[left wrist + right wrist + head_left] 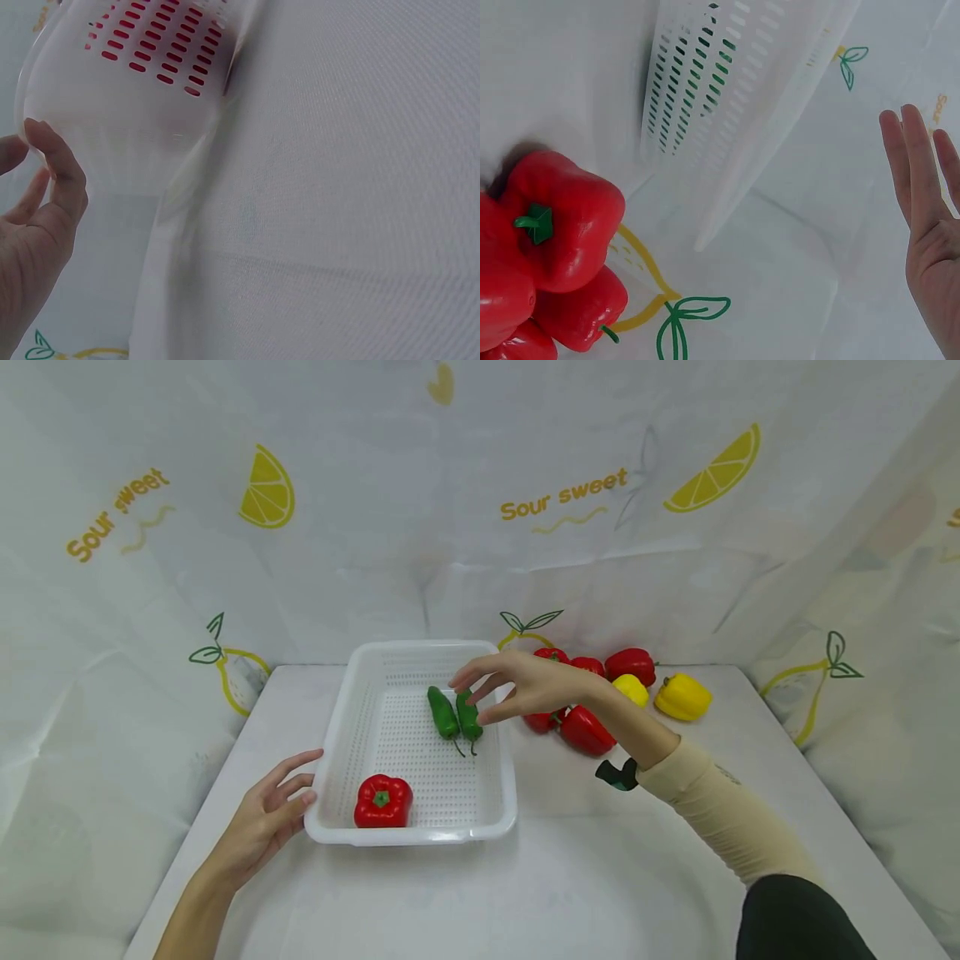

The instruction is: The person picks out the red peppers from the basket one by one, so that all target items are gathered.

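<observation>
A white perforated basket stands on the table, with a red bell pepper at its near left. Two green chili peppers, one on the left and one on the right, lie side by side in its right half. My left hand touches the basket's left rim with thumb and fingertips. Above the right side of the basket hovers my right hand, its fingers loosely extended and holding nothing. It overlaps the right chili in the head view. In the right wrist view that hand's fingers look straight, up above the rim.
Several red bell peppers lie in a group right of the basket, partly behind the right arm. Two yellow bell peppers, the left one and the right one, lie beside them. A lemon-print white cloth backdrop closes off the back.
</observation>
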Demonstrator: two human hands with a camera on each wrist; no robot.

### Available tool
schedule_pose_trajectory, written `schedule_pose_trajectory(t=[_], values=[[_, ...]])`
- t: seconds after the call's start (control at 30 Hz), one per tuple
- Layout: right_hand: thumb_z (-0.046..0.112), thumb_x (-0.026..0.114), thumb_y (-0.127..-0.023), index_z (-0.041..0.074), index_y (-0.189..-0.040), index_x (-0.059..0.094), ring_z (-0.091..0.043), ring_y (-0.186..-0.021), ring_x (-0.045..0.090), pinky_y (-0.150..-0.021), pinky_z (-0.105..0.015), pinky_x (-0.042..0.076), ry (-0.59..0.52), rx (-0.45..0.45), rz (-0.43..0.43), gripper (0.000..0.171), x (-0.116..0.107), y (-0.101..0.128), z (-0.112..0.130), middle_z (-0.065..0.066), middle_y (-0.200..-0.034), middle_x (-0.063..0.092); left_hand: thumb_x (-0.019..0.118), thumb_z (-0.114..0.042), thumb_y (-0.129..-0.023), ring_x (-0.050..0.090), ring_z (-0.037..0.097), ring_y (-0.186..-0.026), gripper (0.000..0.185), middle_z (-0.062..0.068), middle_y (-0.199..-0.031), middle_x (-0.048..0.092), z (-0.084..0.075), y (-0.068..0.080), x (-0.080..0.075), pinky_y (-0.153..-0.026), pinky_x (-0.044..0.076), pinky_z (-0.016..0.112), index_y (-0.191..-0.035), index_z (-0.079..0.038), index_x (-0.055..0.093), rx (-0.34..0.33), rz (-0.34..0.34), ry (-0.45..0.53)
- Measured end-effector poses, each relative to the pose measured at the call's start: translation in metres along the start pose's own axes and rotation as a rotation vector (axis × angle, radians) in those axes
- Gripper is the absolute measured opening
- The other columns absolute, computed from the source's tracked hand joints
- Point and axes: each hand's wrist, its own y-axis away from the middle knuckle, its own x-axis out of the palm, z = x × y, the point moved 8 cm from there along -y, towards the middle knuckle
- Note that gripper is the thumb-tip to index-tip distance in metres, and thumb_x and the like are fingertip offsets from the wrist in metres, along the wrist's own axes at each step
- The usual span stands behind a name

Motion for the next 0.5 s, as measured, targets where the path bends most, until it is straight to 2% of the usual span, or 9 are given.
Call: schedule_pose_trajectory(t=[0.2, 0.5], values=[[0.010, 0.072, -0.086, 0.013, -0.132, 0.053, -0.021, -0.116, 0.064, -0.096, -0.031, 0.055, 0.014, -0.033, 0.023, 0.050, 0.008, -0.008, 0.021, -0.005, -0.133, 0.058, 0.046, -0.003, -0.099, 0.063, 0.012, -0.110, 0.059, 0.007, -0.128, 0.054, 0.000, -0.001, 0.000, -0.088, 0.059, 0.031, -0.152, -0.014, 0.023, 0.002, 0.000, 0.004], [0.012, 0.072, -0.086, 0.014, -0.130, 0.055, -0.020, -0.113, 0.066, -0.090, -0.031, 0.058, 0.043, -0.042, 0.074, 0.048, 0.024, -0.027, 0.035, -0.004, -0.130, 0.060, 0.046, -0.003, -0.099, 0.063, 0.013, -0.111, 0.058, 0.008, -0.129, 0.053, 0.002, -0.001, -0.002, -0.088, 0.059, 0.032, -0.152, -0.014, 0.023, 0.000, 0.000, 0.007]])
